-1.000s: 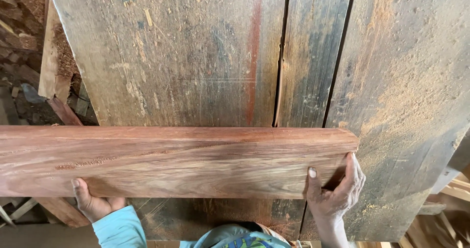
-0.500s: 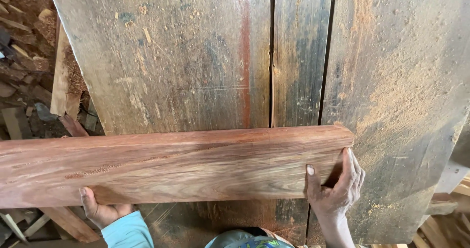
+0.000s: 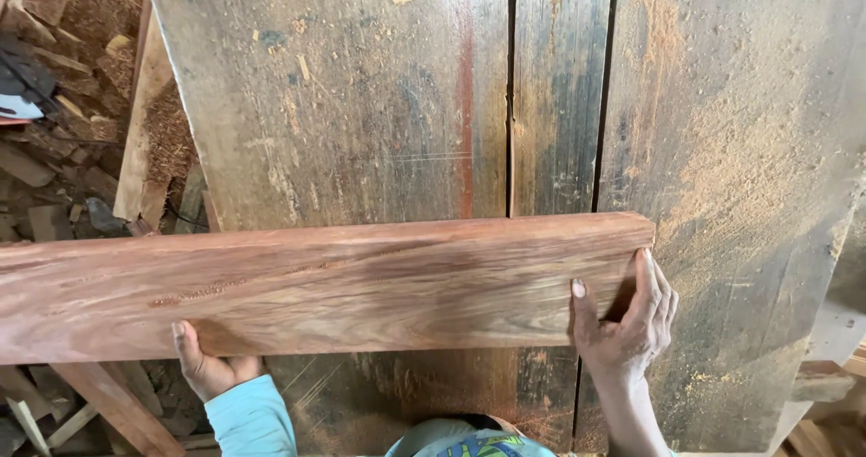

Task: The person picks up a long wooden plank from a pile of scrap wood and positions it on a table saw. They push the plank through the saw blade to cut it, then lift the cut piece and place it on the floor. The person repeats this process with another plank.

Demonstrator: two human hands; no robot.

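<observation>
While one reddish-brown plank (image 3: 316, 286) lies crosswise over a grey, sawdust-strewn workbench top (image 3: 361, 105), both hands hold it: the left hand (image 3: 212, 367) grips the near edge from below, thumb up on the face, and the right hand (image 3: 631, 326) clasps the plank's right end, thumb on the face and fingers curled round the end grain. Count on the bench: three broad weathered boards, two dark lengthwise gaps (image 3: 511, 105) between them, the plank spanning both gaps. Off the left side, loose wood scraps (image 3: 54, 150) litter the ground, number not countable.
</observation>
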